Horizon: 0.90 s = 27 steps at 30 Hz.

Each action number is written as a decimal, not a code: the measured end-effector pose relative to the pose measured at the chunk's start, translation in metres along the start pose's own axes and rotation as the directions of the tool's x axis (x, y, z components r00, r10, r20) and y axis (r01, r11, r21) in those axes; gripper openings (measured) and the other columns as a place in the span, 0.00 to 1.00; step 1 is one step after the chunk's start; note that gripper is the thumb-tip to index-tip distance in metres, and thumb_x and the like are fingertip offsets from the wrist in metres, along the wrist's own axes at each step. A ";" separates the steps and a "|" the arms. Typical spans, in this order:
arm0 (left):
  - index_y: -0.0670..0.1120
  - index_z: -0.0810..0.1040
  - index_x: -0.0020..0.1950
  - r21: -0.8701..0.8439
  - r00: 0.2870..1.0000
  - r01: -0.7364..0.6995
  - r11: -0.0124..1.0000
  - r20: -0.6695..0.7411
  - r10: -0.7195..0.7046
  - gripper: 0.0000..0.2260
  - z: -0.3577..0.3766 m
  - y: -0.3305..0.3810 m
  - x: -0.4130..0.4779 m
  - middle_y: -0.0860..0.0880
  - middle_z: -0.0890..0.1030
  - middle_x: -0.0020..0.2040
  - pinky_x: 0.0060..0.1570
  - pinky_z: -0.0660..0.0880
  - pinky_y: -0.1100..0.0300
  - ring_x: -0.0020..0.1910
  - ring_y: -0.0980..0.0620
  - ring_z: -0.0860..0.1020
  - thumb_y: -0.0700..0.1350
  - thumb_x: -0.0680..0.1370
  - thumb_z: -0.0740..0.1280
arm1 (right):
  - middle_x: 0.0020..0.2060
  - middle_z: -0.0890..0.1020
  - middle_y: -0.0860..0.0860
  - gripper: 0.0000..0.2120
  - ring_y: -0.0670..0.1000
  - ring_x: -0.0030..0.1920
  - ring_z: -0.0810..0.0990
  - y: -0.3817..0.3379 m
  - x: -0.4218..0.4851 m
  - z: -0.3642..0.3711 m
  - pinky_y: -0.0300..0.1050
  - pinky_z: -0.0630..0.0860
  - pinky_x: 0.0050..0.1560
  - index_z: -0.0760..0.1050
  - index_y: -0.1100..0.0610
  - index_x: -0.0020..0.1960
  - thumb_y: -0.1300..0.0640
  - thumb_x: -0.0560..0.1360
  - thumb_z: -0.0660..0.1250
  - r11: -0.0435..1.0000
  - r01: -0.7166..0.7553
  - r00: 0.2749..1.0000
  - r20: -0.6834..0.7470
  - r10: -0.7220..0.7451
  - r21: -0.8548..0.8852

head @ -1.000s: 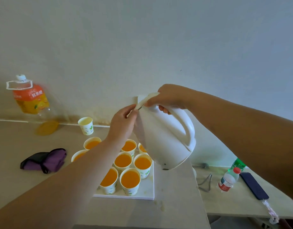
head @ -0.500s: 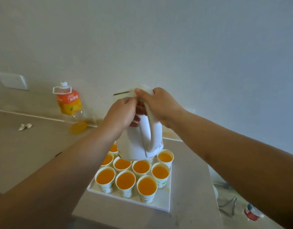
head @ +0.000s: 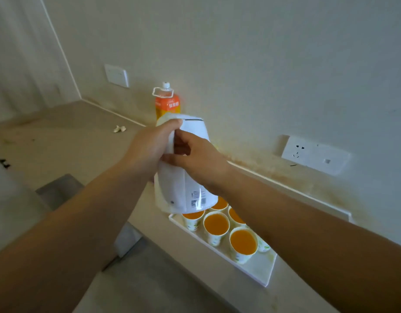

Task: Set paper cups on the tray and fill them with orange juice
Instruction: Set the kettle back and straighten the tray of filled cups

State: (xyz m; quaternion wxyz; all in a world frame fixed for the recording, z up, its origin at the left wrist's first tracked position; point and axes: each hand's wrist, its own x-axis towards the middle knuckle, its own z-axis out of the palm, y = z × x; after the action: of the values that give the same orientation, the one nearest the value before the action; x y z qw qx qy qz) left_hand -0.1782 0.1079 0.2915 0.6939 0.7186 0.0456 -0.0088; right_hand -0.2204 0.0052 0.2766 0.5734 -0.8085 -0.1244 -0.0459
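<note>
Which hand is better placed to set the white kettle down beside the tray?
Right. The right hand curls its fingers round the handle of the kettle, so it can probably carry it alone. The left hand holds only the kettle's top, near the lid.

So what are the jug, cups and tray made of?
Jug: likely plastic, smooth glossy white, with a moulded shell and stuck-on label. Cups: thin paper, matte white with printed leaves. Tray: white and smooth with a thin raised rim; probably plastic, though the look leaves it open.
</note>
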 end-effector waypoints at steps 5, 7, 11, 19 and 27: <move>0.41 0.81 0.42 0.114 1.000 -0.014 0.993 0.008 0.013 0.13 -0.045 -0.016 0.011 0.47 0.83 0.33 0.30 0.76 0.63 0.28 0.54 0.81 0.51 0.74 0.70 | 0.54 0.83 0.50 0.14 0.47 0.53 0.82 0.025 0.014 0.017 0.41 0.78 0.56 0.77 0.57 0.62 0.62 0.77 0.65 0.992 -0.065 0.990 0.134 0.051 0.104; 0.41 0.81 0.40 0.192 0.999 -0.045 0.980 0.001 0.046 0.13 -0.065 -0.024 0.022 0.50 0.81 0.29 0.29 0.75 0.64 0.26 0.55 0.78 0.51 0.75 0.70 | 0.49 0.84 0.51 0.10 0.48 0.46 0.83 0.038 0.024 0.021 0.46 0.81 0.50 0.78 0.57 0.58 0.62 0.78 0.64 0.986 -0.112 0.990 0.104 0.099 0.123; 0.42 0.79 0.37 0.269 0.993 -0.102 0.958 -0.036 0.115 0.13 -0.101 -0.041 0.050 0.53 0.74 0.24 0.24 0.71 0.67 0.21 0.58 0.71 0.51 0.74 0.70 | 0.47 0.82 0.52 0.08 0.48 0.40 0.80 0.073 0.048 0.025 0.41 0.80 0.44 0.77 0.58 0.55 0.63 0.77 0.65 0.967 -0.228 0.973 -0.022 0.232 0.110; 0.40 0.74 0.33 0.373 0.971 -0.235 0.897 0.041 0.237 0.16 -0.179 -0.062 0.136 0.51 0.73 0.20 0.26 0.71 0.65 0.19 0.56 0.71 0.49 0.75 0.69 | 0.54 0.75 0.50 0.16 0.50 0.56 0.74 0.149 0.121 0.069 0.37 0.68 0.49 0.74 0.59 0.63 0.59 0.75 0.68 0.843 -0.455 0.890 -0.164 0.425 -0.286; 0.42 0.73 0.30 0.285 0.960 -0.272 0.919 0.145 0.239 0.16 -0.235 -0.076 0.227 0.50 0.72 0.20 0.24 0.69 0.66 0.20 0.53 0.71 0.48 0.75 0.70 | 0.76 0.52 0.53 0.36 0.60 0.74 0.50 0.204 0.178 0.132 0.55 0.55 0.73 0.55 0.48 0.76 0.41 0.74 0.65 0.525 -0.425 0.809 -0.049 0.586 -0.737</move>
State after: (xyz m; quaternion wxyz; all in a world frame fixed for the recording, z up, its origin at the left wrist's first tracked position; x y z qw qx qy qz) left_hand 0.0298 0.3574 0.2069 0.5724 0.8144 -0.0881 0.0364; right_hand -0.0063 0.0914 0.0836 0.1822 -0.9659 0.0867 0.1625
